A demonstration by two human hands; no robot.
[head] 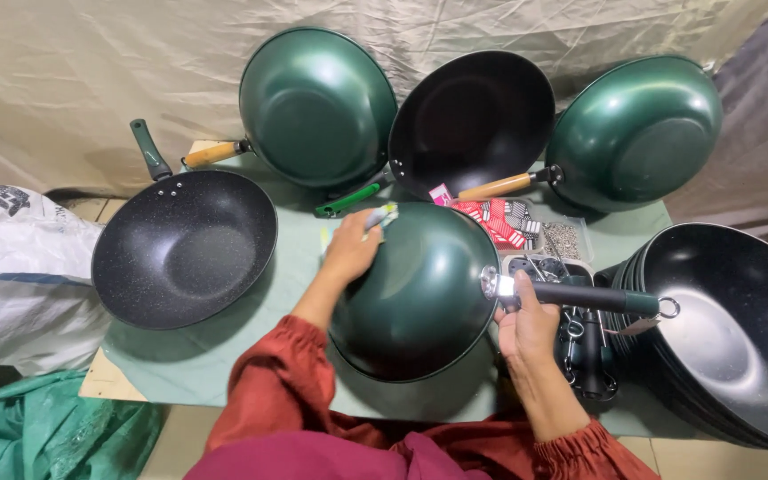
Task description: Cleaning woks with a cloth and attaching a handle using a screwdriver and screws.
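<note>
While the head camera looks straight down, the left hand [351,251] presses a small cloth [380,216] against the outside of an upturned green wok [415,298], fingers curled close over the cloth near the wok's far rim. Over on the other side, the right hand [524,322] is wrapped around the base of the wok's dark handle [593,296], fingers closed tight just beside the shiny metal joint, steadying the pan bottom-up on the green table [188,356]. Beyond the left fingertips, two green woks [317,105] and a black-lined one [471,120] lean against the cloth backdrop; left of that hand lies a speckled black wok [184,247], and past the right hand's handle sits a stack of black woks [731,329]. Judging by the layout, the wiping is mid-way: this wok's shell already looks glossy, yet the stack seems to wait.
</note>
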